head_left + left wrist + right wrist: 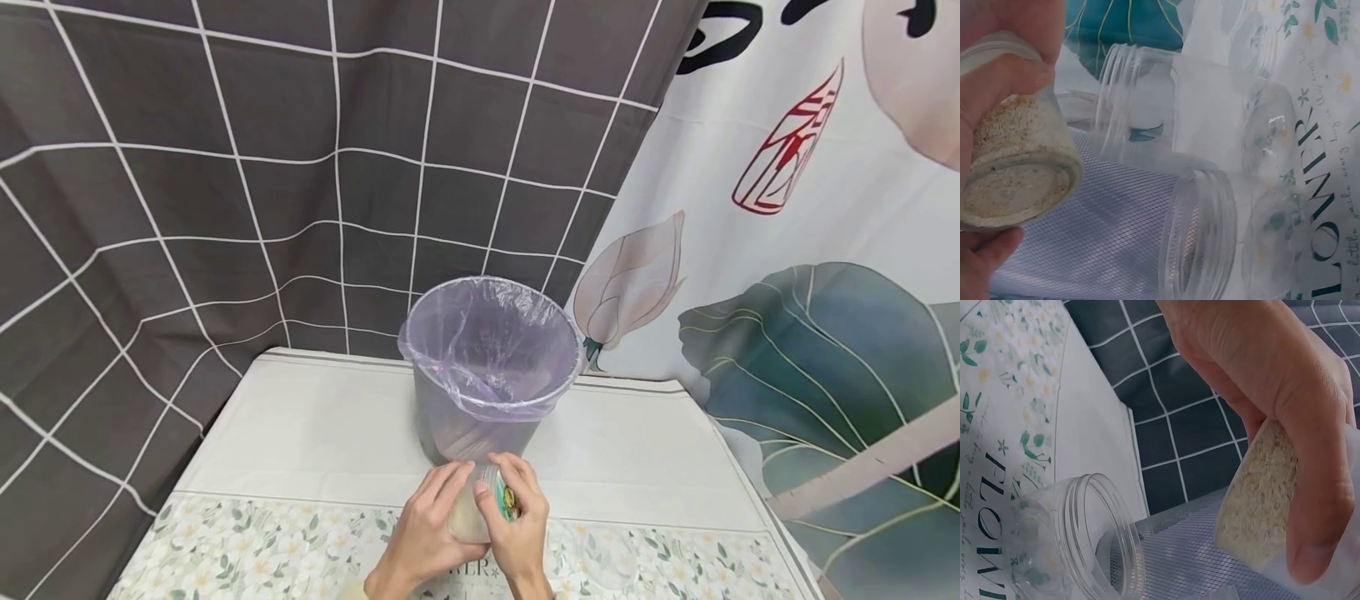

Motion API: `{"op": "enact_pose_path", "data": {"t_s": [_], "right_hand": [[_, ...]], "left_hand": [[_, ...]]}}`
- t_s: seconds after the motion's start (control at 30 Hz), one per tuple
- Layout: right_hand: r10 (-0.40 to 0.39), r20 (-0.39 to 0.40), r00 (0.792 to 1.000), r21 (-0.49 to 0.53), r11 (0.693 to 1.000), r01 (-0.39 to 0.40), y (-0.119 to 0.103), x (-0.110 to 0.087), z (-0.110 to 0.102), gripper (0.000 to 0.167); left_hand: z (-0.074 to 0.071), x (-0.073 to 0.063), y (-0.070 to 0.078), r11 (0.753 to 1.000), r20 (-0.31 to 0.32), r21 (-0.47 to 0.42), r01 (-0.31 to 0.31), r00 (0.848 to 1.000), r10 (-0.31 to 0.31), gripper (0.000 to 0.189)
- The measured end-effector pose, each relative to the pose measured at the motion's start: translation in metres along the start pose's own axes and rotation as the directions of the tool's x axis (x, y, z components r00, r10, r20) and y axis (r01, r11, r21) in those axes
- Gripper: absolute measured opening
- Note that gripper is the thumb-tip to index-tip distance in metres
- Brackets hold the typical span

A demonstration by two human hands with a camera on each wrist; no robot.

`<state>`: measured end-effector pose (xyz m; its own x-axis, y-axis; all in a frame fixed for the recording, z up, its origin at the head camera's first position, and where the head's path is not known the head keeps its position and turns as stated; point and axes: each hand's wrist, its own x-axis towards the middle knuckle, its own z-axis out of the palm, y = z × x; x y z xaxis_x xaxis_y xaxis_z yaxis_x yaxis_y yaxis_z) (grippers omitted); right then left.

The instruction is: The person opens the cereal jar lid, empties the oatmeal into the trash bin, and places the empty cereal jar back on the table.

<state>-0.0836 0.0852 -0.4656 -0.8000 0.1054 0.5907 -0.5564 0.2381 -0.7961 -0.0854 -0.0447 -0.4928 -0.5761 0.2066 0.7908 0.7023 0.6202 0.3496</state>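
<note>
Both hands hold a small jar (467, 518) low in the head view, just in front of the bin. My left hand (424, 532) wraps around the jar's body. At the other end, my right hand (519, 523) grips with thumb and fingers around the lid's green, white and yellow label (507, 498). Pale tan flakes fill the jar (1022, 134) in the left wrist view, where its round base faces the camera. The same jar (1260, 494) looks tilted in the right wrist view. Fingers cover part of it.
A mesh bin (480, 433) with a purple plastic liner (487, 333) stands against the dark grid curtain (300, 192). Clear lidless jars (1200, 231) stand on the flower-print tablecloth (247, 542) beside the bin. A leaf-print cloth (810, 358) hangs at right.
</note>
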Motion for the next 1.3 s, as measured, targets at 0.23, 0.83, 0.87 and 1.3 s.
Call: {"op": "enact_pose_path", "data": {"t_s": [0.23,0.83,0.87,1.3], "right_hand": [[0.055,0.081,0.995,-0.024,0.998,-0.053,-0.003,0.0,-0.005,0.041],[0.381,0.344,0.858,-0.199,0.923,-0.331,-0.015,0.009,-0.033,0.057],[0.386,0.355,0.852,-0.198,0.921,-0.334,-0.015,0.01,-0.034,0.057],[0.501,0.423,0.755,-0.214,0.865,-0.454,-0.016,0.015,-0.039,0.06]], "left_hand": [[-0.006,0.003,-0.007,0.999,0.068,-0.052,-0.01,0.998,0.014,0.091],[-0.013,0.008,-0.014,0.993,0.046,0.005,-0.117,0.992,0.117,0.09],[-0.013,0.008,-0.015,0.993,0.047,0.009,-0.121,0.992,0.12,0.089],[-0.014,0.004,-0.013,0.991,0.083,0.092,-0.102,0.992,0.095,0.095]]}}
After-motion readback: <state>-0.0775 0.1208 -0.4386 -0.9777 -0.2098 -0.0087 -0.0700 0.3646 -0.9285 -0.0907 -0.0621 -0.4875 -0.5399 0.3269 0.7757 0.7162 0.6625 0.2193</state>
